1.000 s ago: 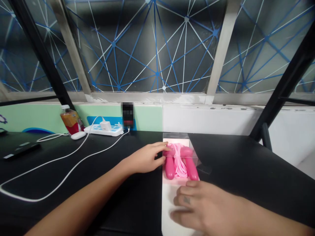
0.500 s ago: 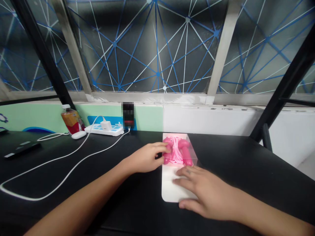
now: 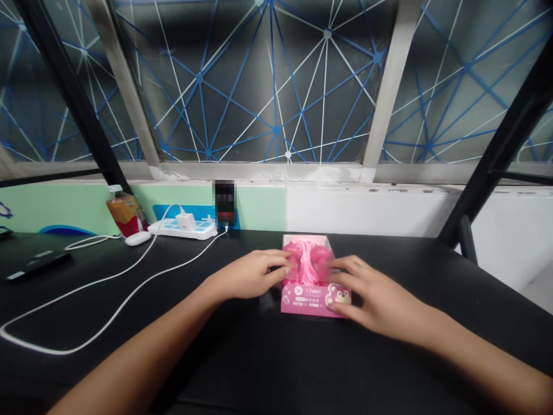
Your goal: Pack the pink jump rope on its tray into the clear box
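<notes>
Box (image 3: 306,301) sits on the surface (image 3: 242,357) just below and right of the frame's middle, left hand (image 3: 254,274) half open and right hand (image 3: 377,293) spread wider, both touching its sides.

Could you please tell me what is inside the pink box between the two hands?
A pink skipping rope, its bundled cord between two darker handles. The left hand partly covers one handle; the front panel hides whatever lies behind it.
</notes>
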A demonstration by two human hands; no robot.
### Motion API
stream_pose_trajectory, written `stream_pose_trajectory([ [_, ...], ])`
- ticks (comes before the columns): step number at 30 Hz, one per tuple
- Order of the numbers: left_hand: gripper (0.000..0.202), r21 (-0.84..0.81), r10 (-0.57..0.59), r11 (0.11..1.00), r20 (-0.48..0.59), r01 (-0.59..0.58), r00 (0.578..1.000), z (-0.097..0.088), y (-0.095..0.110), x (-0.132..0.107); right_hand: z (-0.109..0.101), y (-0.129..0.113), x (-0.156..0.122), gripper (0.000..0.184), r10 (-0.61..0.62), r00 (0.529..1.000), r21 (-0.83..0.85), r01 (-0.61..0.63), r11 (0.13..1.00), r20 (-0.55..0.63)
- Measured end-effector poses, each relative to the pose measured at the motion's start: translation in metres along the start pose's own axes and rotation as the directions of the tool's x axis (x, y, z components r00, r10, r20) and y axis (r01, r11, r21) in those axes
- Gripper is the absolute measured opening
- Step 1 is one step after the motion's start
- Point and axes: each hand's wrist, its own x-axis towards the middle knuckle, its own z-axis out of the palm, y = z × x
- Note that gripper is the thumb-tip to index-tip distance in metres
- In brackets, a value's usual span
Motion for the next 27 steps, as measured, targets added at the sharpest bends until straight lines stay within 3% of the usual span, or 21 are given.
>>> stream_pose_trajectory([
  [4, 0.030, 0.004, -0.009, 1.000, 0.026, 0.009, 1.000, -0.002, 0.001, 0.000, 0.012, 0.005, -0.001, 0.054, 0.074, 0.997, -0.005, -0.074, 0.997, -0.023],
  [11, 0.067, 0.000, -0.016, 1.000, 0.079, 0.016, 0.997, -0.001, -0.002, -0.002, 0.014, 0.011, 0.003, 0.046, 0.119, 0.991, -0.003, -0.120, 0.993, -0.066],
  [15, 0.060, -0.013, -0.014, 1.000, 0.065, 0.015, 0.998, -0.001, -0.001, -0.002, 0.008, 0.012, 0.003, 0.044, 0.109, 0.990, 0.020, -0.108, 0.994, -0.088],
  [22, 0.054, 0.001, -0.040, 0.999, 0.064, 0.040, 0.997, -0.002, 0.001, -0.003, 0.001, 0.008, -0.001, 0.060, 0.023, 1.000, 0.028, -0.024, 0.999, 0.021],
  [27, 0.050, -0.011, -0.025, 1.000, 0.069, 0.026, 0.997, -0.003, 0.002, -0.003, 0.006, 0.011, 0.000, 0.048, 0.040, 0.999, 0.023, -0.039, 0.999, -0.014],
])
